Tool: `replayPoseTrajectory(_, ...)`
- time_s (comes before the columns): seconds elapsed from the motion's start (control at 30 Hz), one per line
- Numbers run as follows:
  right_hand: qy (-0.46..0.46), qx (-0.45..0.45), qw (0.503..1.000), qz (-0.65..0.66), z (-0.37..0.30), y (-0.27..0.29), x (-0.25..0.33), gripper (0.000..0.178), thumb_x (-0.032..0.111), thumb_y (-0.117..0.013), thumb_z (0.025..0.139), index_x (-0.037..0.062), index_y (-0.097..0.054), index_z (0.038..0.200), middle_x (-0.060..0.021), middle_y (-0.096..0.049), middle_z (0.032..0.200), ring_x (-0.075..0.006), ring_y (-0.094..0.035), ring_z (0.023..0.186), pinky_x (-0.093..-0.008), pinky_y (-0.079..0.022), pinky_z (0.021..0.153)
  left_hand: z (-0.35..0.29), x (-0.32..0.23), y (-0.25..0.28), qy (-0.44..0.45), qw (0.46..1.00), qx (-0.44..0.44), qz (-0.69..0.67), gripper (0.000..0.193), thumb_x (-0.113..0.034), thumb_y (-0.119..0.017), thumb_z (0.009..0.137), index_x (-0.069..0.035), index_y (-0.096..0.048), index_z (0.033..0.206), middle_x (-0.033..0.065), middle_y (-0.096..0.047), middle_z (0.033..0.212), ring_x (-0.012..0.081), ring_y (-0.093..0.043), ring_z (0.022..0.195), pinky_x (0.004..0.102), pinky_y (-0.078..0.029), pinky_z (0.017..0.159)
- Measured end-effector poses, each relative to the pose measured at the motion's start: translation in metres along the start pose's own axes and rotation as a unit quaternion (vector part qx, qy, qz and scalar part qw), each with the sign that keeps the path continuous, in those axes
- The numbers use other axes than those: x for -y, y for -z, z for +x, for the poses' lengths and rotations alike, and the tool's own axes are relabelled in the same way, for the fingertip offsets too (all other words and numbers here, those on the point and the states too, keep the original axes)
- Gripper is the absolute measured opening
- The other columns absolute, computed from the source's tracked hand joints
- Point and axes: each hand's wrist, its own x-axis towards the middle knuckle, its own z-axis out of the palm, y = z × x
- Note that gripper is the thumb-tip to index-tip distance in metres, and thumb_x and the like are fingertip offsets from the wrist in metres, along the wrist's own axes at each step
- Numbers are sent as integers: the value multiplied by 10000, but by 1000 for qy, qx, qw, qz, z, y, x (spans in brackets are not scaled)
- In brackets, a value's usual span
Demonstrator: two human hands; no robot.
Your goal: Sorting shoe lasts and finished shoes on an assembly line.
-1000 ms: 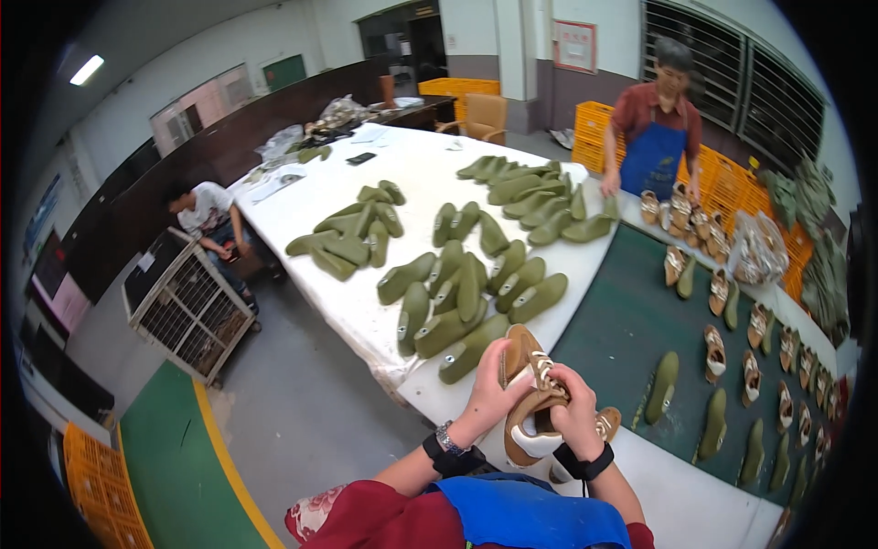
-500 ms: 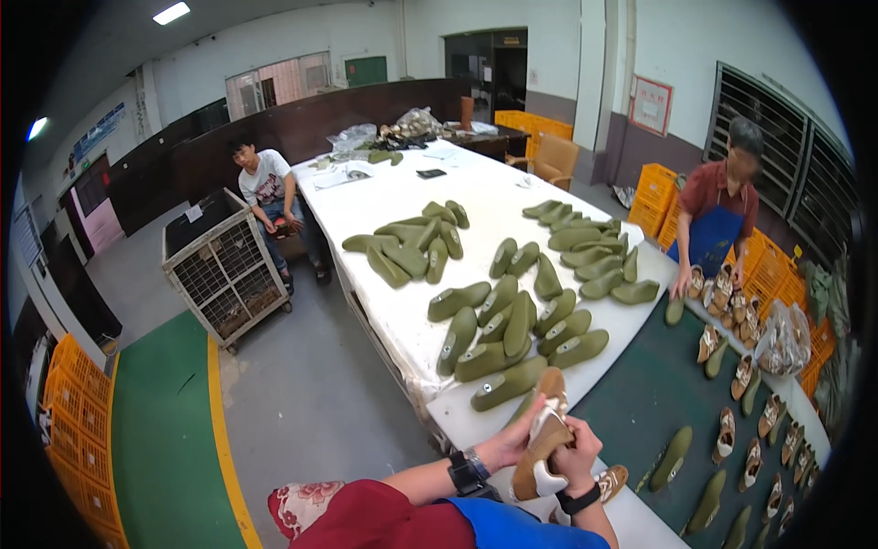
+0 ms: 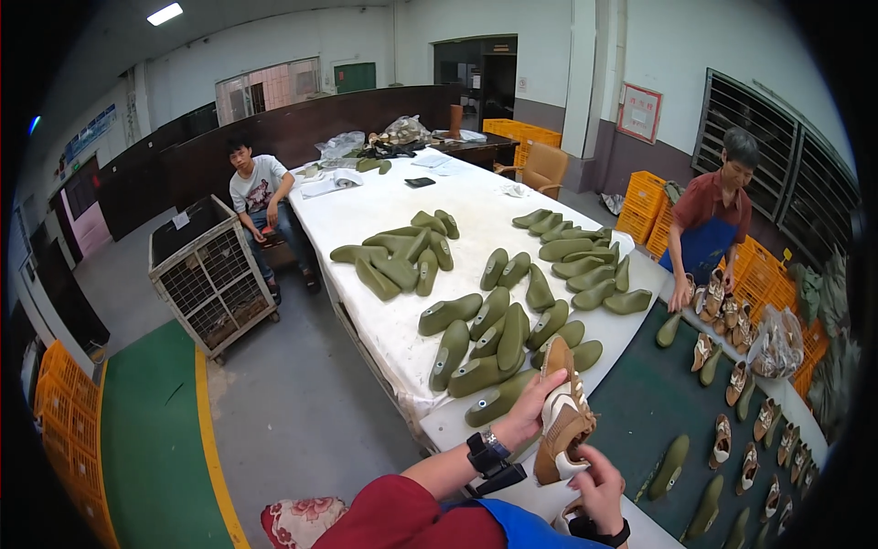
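Note:
A brown and white sneaker [image 3: 564, 416] is held toe up over the near end of the white table. My left hand [image 3: 526, 412] is wrapped round its side near the middle. At the heel end, my right hand [image 3: 599, 485] has its fingers bent against the collar opening, with the fingertips partly hidden there. Below it, another pale shoe [image 3: 565, 518] shows in part behind my right wrist. Just beyond the held sneaker lie several olive-green shoe lasts [image 3: 498, 400], grouped on the white table [image 3: 366, 316].
On the right runs a dark green conveyor belt [image 3: 631, 403] with sneakers and lasts in rows. A co-worker [image 3: 713, 220] handles shoes at its far end, beside a clear plastic bag [image 3: 777, 343]. Another person [image 3: 261, 197] sits left, behind a wire cage cart [image 3: 215, 279]. Orange crates [image 3: 69, 430] stand at left.
My right hand has shifted from gripping the sneaker's side down to its heel opening. The sneaker has turned more upright in my left hand and moved slightly right. The view has shifted a little.

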Motion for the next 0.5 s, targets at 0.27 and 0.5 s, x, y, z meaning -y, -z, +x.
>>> replayPoseTrajectory(0.27, -97, -13, 989, -111, -27, 62, -23, 252, 109, -736, 688, 2, -598, 870, -25, -590, 733, -94, -554, 632, -246, -463, 554, 4, 56, 30, 23, 959, -72, 274, 514, -346, -593, 861, -20, -433, 1224, 140, -523, 1137, 216, -503, 1070, 363, -412, 920)
replayPoseTrajectory(0.5, -138, -191, 723, -650, -44, 244, 10, 221, 245, -643, 704, 77, -544, 810, -155, -576, 743, -340, -576, 715, -425, -460, 614, -38, 42, 94, -102, 537, 179, 818, 607, -237, -723, 684, -9, -477, 1190, 245, -418, 1205, 415, -384, 1130, 463, -355, 949)
